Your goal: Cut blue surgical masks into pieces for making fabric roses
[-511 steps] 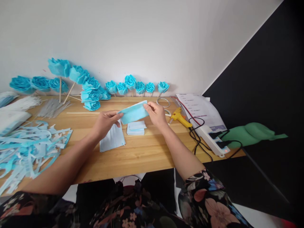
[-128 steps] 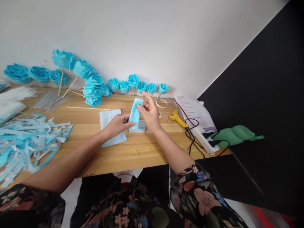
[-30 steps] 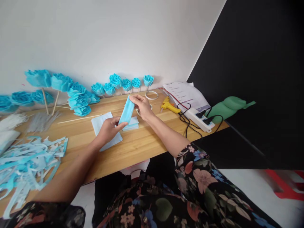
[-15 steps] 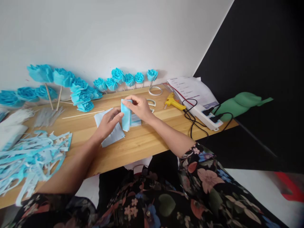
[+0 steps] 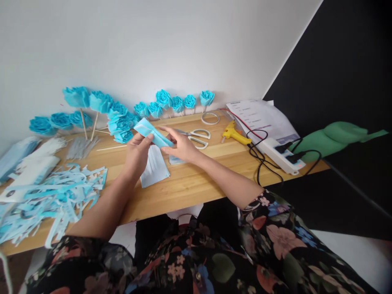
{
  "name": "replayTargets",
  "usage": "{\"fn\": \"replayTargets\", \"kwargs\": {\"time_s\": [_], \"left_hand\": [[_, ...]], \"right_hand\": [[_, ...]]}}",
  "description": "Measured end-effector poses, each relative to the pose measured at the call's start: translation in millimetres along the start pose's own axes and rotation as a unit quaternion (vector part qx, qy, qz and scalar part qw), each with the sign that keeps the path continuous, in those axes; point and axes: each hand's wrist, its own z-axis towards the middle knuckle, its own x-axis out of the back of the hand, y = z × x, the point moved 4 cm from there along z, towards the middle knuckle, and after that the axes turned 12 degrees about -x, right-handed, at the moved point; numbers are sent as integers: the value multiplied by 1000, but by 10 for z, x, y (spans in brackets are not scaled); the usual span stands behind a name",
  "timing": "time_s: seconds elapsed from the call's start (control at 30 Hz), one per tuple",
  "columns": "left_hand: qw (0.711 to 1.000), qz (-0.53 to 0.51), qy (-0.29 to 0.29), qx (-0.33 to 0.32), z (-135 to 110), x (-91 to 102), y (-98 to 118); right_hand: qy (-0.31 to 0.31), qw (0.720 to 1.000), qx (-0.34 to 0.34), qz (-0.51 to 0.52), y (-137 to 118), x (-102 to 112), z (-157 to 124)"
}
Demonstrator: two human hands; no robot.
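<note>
A folded strip of light blue mask fabric [image 5: 152, 132] is held above the wooden table [image 5: 196, 185] by both hands. My left hand [image 5: 137, 153] pinches its left end with closed fingers. My right hand [image 5: 180, 145] grips its right end between thumb and fingers. Below the hands lie a flat blue-white sheet [image 5: 154, 167] and a small stack of cut pieces [image 5: 175, 160], partly hidden by my right hand.
White-handled scissors [image 5: 196, 136], a tape ring [image 5: 210, 118], a yellow glue gun [image 5: 235, 134], a power strip [image 5: 281, 155] with black cables and papers [image 5: 263, 120] lie to the right. Blue fabric roses [image 5: 119, 116] line the wall. Cut strips [image 5: 58, 196] pile at left.
The fabric piece has gone from hanging upright to a folded strip held slanting between both hands. The scissors, hidden by my right hand before, now show. The view shifted left.
</note>
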Motion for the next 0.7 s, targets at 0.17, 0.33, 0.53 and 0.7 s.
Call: {"fn": "replayTargets", "kwargs": {"time_s": [0.17,0.33,0.53,0.7], "left_hand": [[998,-40,38,24,80,101,-41],[993,-89,37,62,98,119,-98],[995,-86,29,52,108,91,-101],[993,-96,38,60,119,99,-118]], "right_hand": [[53,996,-43,-53,-25,43,0],[53,996,-51,-53,-58,70,-6],[-31,997,-63,27,51,6,37],[-69,994,-75,37,78,-24,28]]}}
